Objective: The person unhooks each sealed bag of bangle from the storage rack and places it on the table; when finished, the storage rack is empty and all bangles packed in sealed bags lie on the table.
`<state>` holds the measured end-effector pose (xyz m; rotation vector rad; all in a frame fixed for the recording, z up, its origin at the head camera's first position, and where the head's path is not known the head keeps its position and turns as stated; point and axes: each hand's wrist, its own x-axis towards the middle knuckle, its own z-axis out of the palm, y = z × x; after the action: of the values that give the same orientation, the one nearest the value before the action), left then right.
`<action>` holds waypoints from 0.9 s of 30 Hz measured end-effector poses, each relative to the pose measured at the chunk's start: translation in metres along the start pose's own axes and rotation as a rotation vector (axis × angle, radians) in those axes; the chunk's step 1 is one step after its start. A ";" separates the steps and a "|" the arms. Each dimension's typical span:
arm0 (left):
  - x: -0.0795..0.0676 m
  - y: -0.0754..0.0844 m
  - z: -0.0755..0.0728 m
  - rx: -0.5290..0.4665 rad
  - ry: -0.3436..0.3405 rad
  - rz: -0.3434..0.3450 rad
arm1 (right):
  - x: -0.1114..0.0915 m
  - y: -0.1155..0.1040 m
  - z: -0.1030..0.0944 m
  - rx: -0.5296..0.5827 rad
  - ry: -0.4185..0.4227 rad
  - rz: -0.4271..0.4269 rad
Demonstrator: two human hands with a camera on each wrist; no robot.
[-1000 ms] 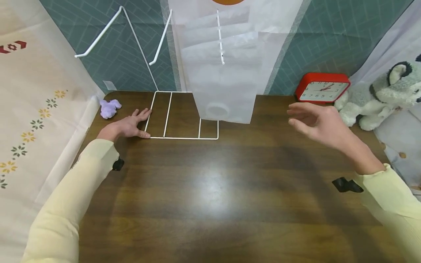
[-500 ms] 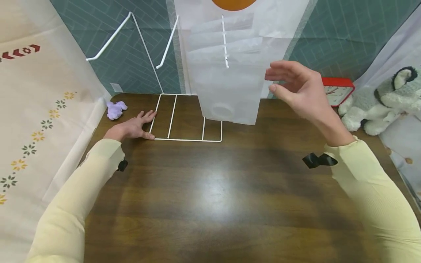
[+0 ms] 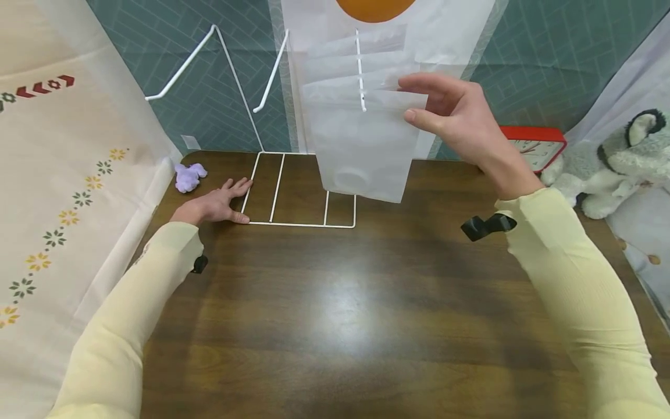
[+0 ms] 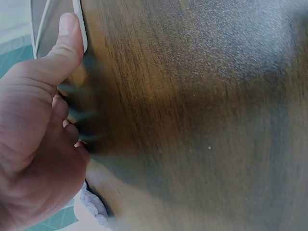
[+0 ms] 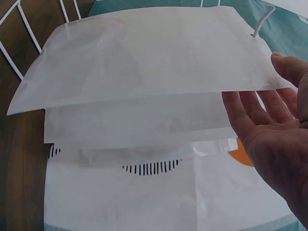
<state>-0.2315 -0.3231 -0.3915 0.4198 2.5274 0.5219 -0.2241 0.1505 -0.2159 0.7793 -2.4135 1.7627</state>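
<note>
Several translucent white sheets, perhaps thin bags, hang one behind another on the middle prong (image 3: 360, 73) of a white wire rack (image 3: 303, 224). The front sheet (image 3: 361, 139) hangs lowest, down over the rack's base. My right hand (image 3: 451, 110) is at its upper right corner. In the right wrist view the thumb is over the sheet's face and the straight fingers (image 5: 243, 108) reach behind its edge, a gap between them. My left hand (image 3: 214, 203) lies with fingers spread against the left side of the rack's base, its thumb (image 4: 67, 41) by the front corner.
Two bare prongs (image 3: 183, 65) of the rack stick out at the left. A small purple plush toy (image 3: 188, 177) sits behind my left hand. Beyond my right arm are a red clock (image 3: 535, 134) and a grey-white stuffed animal (image 3: 617, 166). A patterned curtain (image 3: 94, 139) borders the left side.
My right hand has moved left from in front of the clock to the front sheet's upper corner. The left hand stays at the rack's base. The head view has shifted slightly.
</note>
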 end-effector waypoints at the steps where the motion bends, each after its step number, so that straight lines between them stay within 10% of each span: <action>1: 0.000 0.000 0.000 -0.004 -0.002 -0.004 | 0.002 0.000 0.001 -0.001 -0.002 -0.003; 27: -0.002 0.000 0.000 -0.029 -0.011 -0.026 | 0.020 -0.002 0.021 0.131 -0.016 0.040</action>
<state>-0.2298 -0.3236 -0.3907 0.3779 2.5086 0.5448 -0.2354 0.1244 -0.2152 0.7651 -2.3586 1.9532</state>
